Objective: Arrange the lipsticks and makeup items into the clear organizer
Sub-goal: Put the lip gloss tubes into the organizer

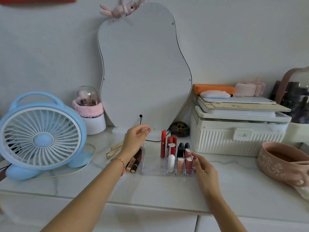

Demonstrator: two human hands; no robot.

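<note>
Right hand [203,166] nearest, fingers loosely curled, fingertips touching the right wall of the clear organizer [151,166]; grips nothing that I can make out. Left hand [133,139] raised over the organizer's far-left corner, fingers narrow, pinched together, empty as far as visible. Organizer sits mid-table before the mirror [143,64]. Small right cells hold upright lipsticks [189,162]; a tall red tube [163,144] stands in the middle; wide left compartment bare. More lipsticks lie loose [136,162] on the table just left of it. Blue fan [41,136] far left.
</note>
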